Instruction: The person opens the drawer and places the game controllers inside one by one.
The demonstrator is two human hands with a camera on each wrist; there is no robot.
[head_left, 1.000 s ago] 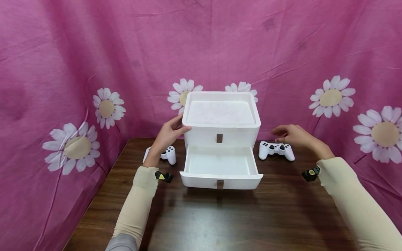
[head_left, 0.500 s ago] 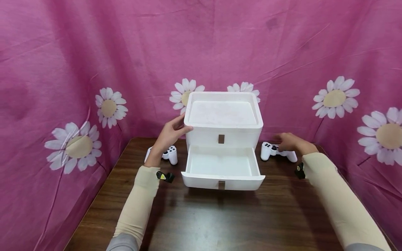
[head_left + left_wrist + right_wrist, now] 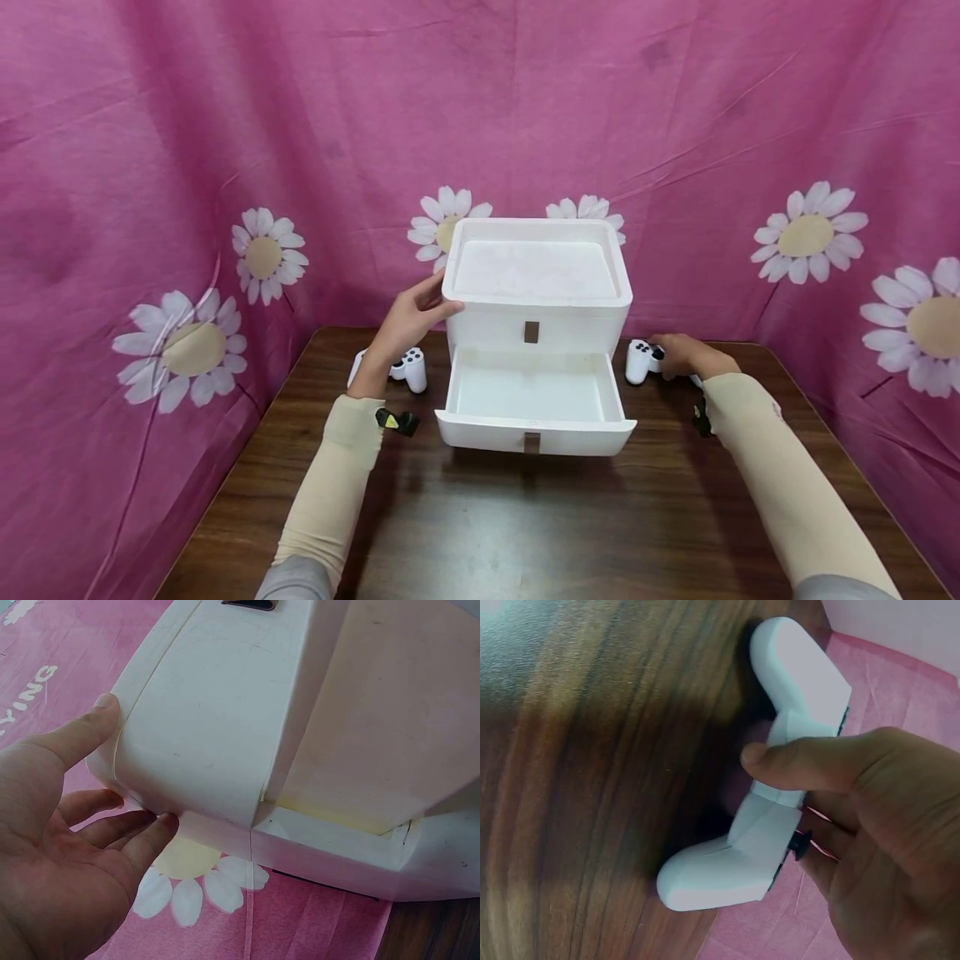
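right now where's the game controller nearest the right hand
In the head view, the white game controller is right of the white two-drawer unit, toward the back of the table, gripped by the right hand.

I'm holding both arms (image 3: 330,483) outstretched; the left hand (image 3: 407,321) is resting with thumb (image 3: 79,739) and fingers (image 3: 154,844) apart, the right hand (image 3: 690,357) is pinching.

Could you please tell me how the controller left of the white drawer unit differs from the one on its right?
The right controller is held at its middle by the right hand, while the left controller lies on the table, held by neither hand. In the head view, the right hand hides much of the right controller, whereas the left wrist crosses in front of the left controller. Both are white with dark buttons.
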